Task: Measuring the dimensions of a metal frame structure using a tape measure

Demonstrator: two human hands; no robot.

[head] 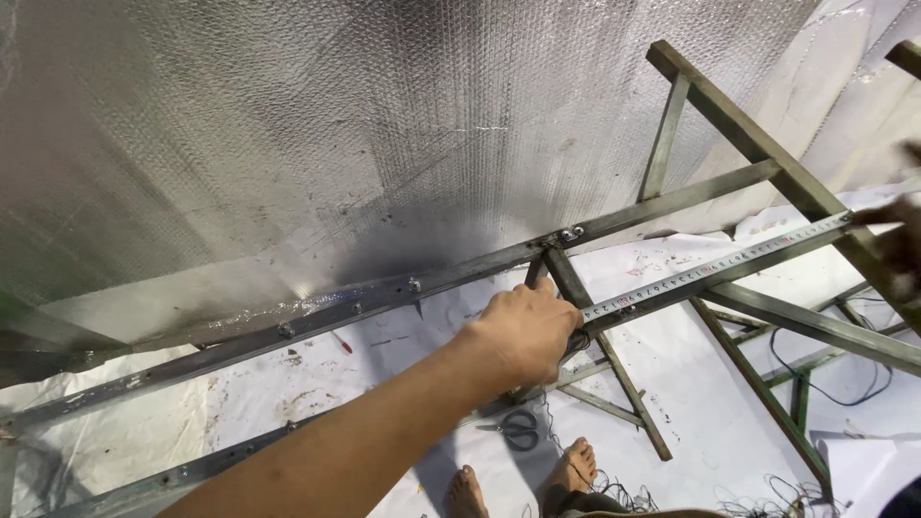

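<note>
Item: metal angle-iron frame (pixel 317 312), grey, bolted along its long rail, running from lower left up to upper right; a silver bubble-foil sheet (pixel 288 125) hangs behind it. Item: small red-handled tool (pixel 342 342), lying on the white floor covering (pixel 672 384) beneath the rail. Item: left hand (pixel 526 329), forearm reaching in from the lower left, grip closed around the near end of a tape measure (pixel 715 267) (the case itself is hidden inside the fist), pressed against a diagonal brace (pixel 614 360) of the frame just below a bolted joint (pixel 566 234). Item: scissors (pixel 518 428), dark-handled, flat on the floor covering below the hand. Item: two bare feet (pixel 574 467), standing near the bottom edge beside tangled thin wire (pixel 624 497). The tape measure's pale blade stretches taut from the left hand up and rightward, crossing over the frame's members. Item: black cable (pixel 844 384), looped on the floor under the right-hand struts. Item: right hand (pixel 897 245), blurred at the right edge, at the far end of the blade; whether its grip is closed on the blade cannot be told.
</note>
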